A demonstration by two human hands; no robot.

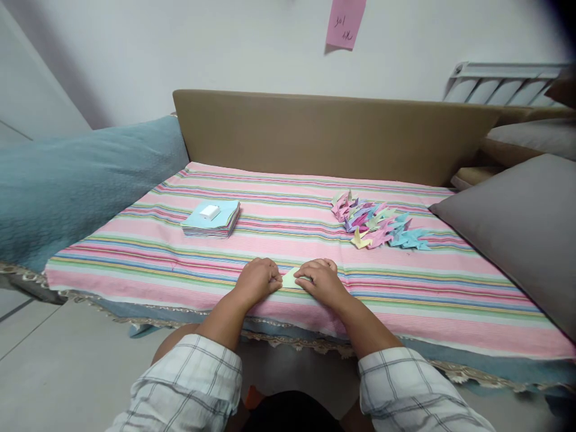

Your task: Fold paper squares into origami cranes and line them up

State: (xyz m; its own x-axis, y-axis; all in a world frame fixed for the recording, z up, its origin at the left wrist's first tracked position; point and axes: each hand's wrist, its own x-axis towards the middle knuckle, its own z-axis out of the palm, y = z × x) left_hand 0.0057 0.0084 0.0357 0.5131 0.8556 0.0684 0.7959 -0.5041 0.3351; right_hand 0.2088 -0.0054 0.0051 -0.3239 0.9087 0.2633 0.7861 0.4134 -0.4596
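A small piece of folded pale green paper (290, 278) lies low over the striped cloth near its front edge, between my two hands. My left hand (260, 279) pinches its left end, with thumb and fingers pressed together. On the other side, my right hand (320, 279) has its thumb and fingertips closed on the right part of the paper. Fingers cover both ends, so its full folded shape is hidden.
A stack of coloured paper sheets (209, 225) with a small white block (209, 212) on top sits at left. Several folded paper cranes (378, 223) cluster at right. A striped cloth (279, 198) covers the seat, bounded by a brown backrest (315, 135) and grey cushion (517, 228).
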